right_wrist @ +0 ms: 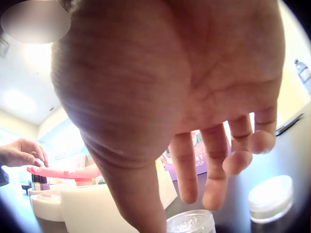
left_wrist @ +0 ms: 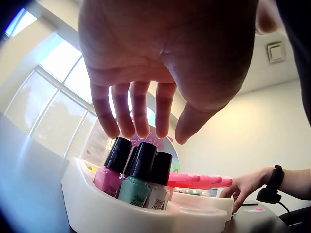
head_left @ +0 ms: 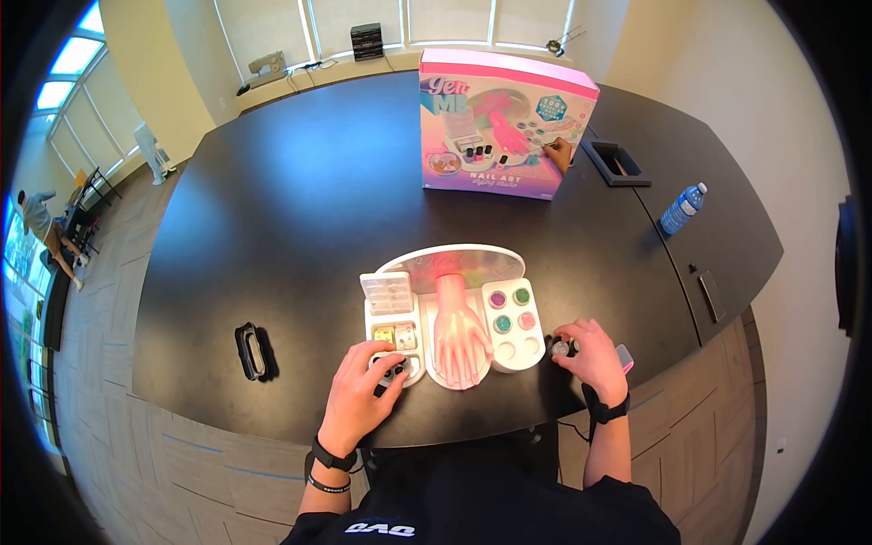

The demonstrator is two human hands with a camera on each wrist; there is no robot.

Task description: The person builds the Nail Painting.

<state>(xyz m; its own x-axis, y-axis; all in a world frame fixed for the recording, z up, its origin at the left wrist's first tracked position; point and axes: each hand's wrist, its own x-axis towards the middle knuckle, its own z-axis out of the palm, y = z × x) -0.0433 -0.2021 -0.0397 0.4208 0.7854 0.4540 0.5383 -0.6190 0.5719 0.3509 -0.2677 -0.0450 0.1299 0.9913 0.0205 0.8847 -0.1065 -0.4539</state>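
Note:
My left hand [head_left: 357,386] hovers over several nail polish bottles, its fingertips right at the black caps. In the left wrist view a pink nail polish bottle [left_wrist: 108,179], a teal one [left_wrist: 134,189] and a pale one [left_wrist: 158,191] stand in the white holder's left end. My right hand [head_left: 592,356] reaches down beside the holder. Its thumb and fingertips are close about a small clear jar [right_wrist: 192,222]; a second clear jar [right_wrist: 272,196] stands to its right. Between the hands, a pink model hand [head_left: 460,336] lies palm down on the white nail art stand [head_left: 427,368].
Four jars of coloured glitter, including a purple jar [head_left: 497,299], sit in the right tray [head_left: 520,363]. Behind stands a tall Nail Art box [head_left: 500,127]. A black strap-like object [head_left: 250,352] lies left; a water bottle [head_left: 683,209] and phone [head_left: 711,297] are right.

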